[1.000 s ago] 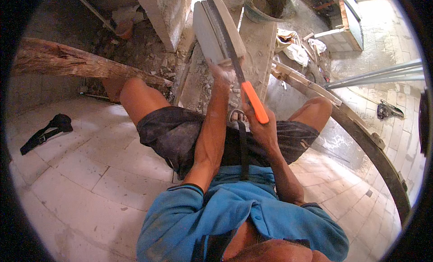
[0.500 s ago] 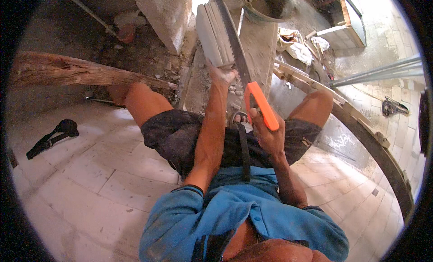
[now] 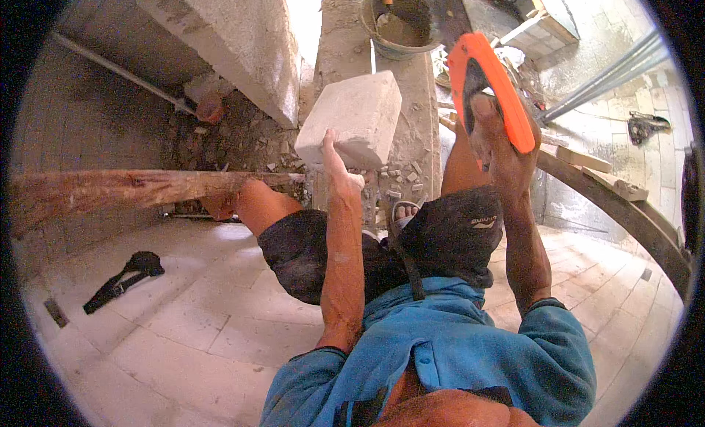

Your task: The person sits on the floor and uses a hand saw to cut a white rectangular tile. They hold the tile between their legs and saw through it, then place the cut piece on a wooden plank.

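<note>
A pale grey masonry block (image 3: 349,118) is gripped at its near end by my left hand (image 3: 341,166); the thumb lies on its top face and the other fingers are hidden beneath. Off to the right, my right hand (image 3: 505,137) is wrapped round the orange handle (image 3: 518,113) of a handsaw. The saw's dark blade (image 3: 446,12) points up and away, apart from the block, and its far end is out of view. Below the block runs a dusty plank (image 3: 420,126) strewn with small chips.
A bucket (image 3: 367,38) of grey mortar with a handled tool stands beyond the block. A thick pale slab (image 3: 228,45) rises at the far left, above a rough wooden beam (image 3: 132,196). On the right are a curved timber edge (image 3: 624,207) and metal pipes (image 3: 609,74). A black strap (image 3: 125,280) lies lower left.
The block has turned from its narrow edge to show its broad face. The saw has swung up and right, away from the block, with my right hand.
</note>
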